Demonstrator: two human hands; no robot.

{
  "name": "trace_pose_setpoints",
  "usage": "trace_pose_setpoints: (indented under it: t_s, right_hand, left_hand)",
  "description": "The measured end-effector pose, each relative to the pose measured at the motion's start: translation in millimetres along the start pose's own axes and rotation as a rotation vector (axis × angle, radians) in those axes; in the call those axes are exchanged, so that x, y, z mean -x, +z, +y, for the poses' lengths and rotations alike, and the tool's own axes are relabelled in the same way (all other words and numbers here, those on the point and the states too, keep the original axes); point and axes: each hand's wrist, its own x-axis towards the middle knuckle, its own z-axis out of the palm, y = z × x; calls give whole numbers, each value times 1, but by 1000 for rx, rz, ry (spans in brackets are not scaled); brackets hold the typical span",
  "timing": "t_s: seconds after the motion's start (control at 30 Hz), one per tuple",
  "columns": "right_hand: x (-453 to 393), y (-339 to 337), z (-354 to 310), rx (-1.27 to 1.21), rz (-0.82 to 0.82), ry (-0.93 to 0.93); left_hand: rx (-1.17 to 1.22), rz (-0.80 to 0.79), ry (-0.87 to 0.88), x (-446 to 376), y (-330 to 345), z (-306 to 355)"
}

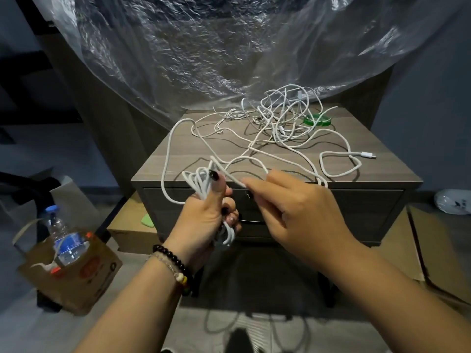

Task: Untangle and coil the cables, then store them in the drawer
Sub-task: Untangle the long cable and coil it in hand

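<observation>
Gripping a half-wound coil [204,182], the left hand [204,220] waits while the right hand [288,200] pinches the cable [230,175] running far-right to the tangle [283,115] on the table [178,154].

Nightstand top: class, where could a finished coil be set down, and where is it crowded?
Bare wood on the nightstand lies along its left edge, and right of the plug. The tangle and green tape crowd the back.

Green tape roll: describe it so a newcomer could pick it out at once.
Start at the wooden nightstand under the plastic sheet. At its far right edge, beside the tangle of white cables, lies a flat ring, the green tape roll, the only coloured thing on top.
</observation>
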Motion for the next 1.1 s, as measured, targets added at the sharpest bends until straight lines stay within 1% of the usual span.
trace_pose_setpoints:
  t_s: [0.07,0.13,0.23,0.4,0.6,0.7,0.77,0.83,0.9,1.0,1.1]
  right_hand:
    - [1,1,-5,34,-7,3]
    - [1,2,-10,56,-8,10]
    - [1,3,-15,84,7,32]
    - [4,2,-20,71,21,66]
    - [10,3,-22,-12,26,96]
    - [12,5,-23,-44,41,109]
    - [13,6,-23,-49,36,109]
    - [14,7,-25,-56,7,93]
    - [15,7,-27,-85,-31,84]
    - [15,7,-28,-137,-63,88]
    - [20,5,-24,-196,-113,92]
  left_hand:
    - [-3,-52,15,-3,-3,-3]
    - [-38,-66,25,-3,-3,-4]
    - [-137,3,65,-3,2,-2]
    - [-170,78,138,1,11,6]
    - [-70,247,183,-6,6,13]
    - [18,314,199,-11,2,15]
    - [30,350,234,-14,2,14]
    - [62,375,250,-17,5,14]
    - [142,415,239,-18,9,15]
    - [260,541,248,-21,14,17]
    - [257,628,265,-24,14,14]
